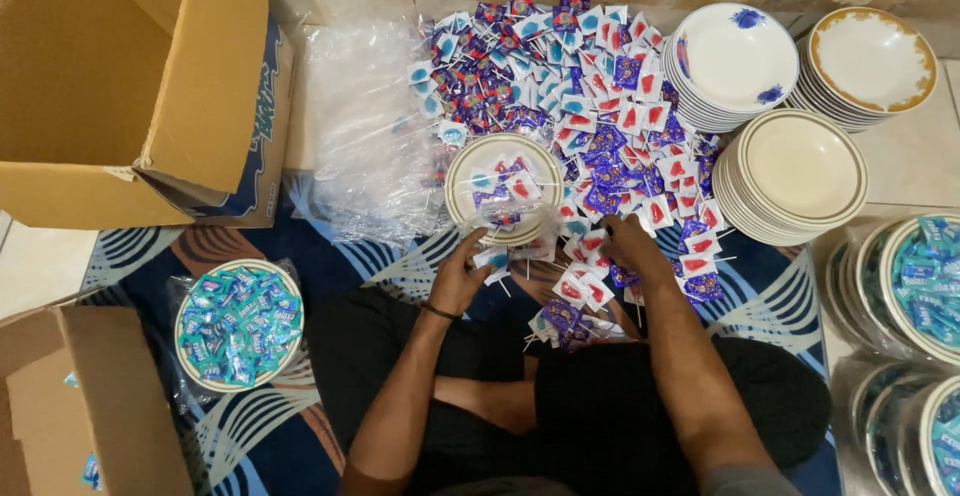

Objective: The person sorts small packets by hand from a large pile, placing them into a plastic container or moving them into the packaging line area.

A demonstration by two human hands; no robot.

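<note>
The person is sitting on the floor with a plate (503, 188) right in front of them, partly sleeved in a clear plastic bag (520, 224) and already holding a few wrapped lollipops. The left hand (462, 274) is at the near rim of that plate, fingers curled on the bag edge and what looks like a white wrapper; its grip looks closed on the plastic, though exactly what's pinched is hard to make out. The right hand (628, 246) is down in the big pile of lollipops (600, 86), fingers bent into the wrappers. Whether it has actually got hold of one, can't tell.

Around them: three stacks of empty plates (790, 171) to the right, a filled, wrapped plate of blue candies (238, 324) on the left, loose plastic bags (365, 126) and open cardboard boxes (140, 86).

Judging from this, doing it well means keeping the bag mouth held open and the plate flat with the left, and feeding in small handfuls so sticks don't poke through the plastic.
</note>
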